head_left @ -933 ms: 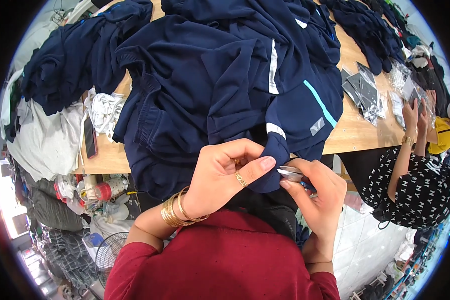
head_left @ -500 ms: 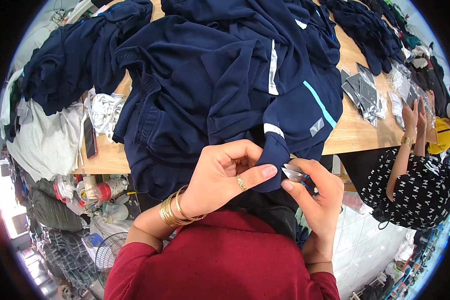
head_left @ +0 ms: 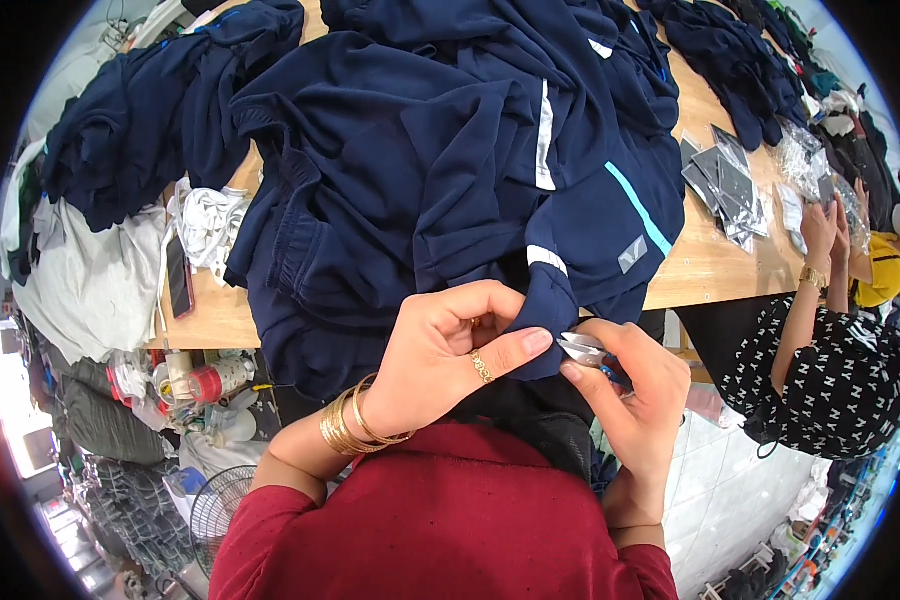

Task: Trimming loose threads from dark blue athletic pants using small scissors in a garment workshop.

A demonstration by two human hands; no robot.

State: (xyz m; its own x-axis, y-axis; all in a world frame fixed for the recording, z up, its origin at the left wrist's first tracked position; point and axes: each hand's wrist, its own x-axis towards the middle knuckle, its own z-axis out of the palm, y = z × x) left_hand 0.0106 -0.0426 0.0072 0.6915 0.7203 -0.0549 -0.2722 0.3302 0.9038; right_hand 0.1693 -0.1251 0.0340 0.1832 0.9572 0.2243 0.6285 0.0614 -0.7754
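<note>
A navy garment (head_left: 370, 170) with an elastic waistband, white strips and a light-blue stripe lies heaped over the table's front edge. My left hand (head_left: 460, 350) pinches a fold of its navy cloth between thumb and fingers. Thread snips (head_left: 584, 350) with short silver blades and a bit of blue are held in my right hand (head_left: 625, 385). Their blade tips point left and touch or nearly touch the pinched cloth beside my left thumb. The snips' handle is mostly hidden in my right palm.
More navy garments (head_left: 175, 110) are piled at the left, others (head_left: 735, 65) at the far right. A phone (head_left: 179, 278) lies near white cloth (head_left: 210, 225). Flat plastic packets (head_left: 727, 180) lie at right, near a co-worker's hands (head_left: 825, 235). A fan (head_left: 220, 500) stands lower left.
The snips and my right fingers have shifted very slightly at the cloth; my left hand keeps its pinch. At right, the co-worker's hands have moved a little.
</note>
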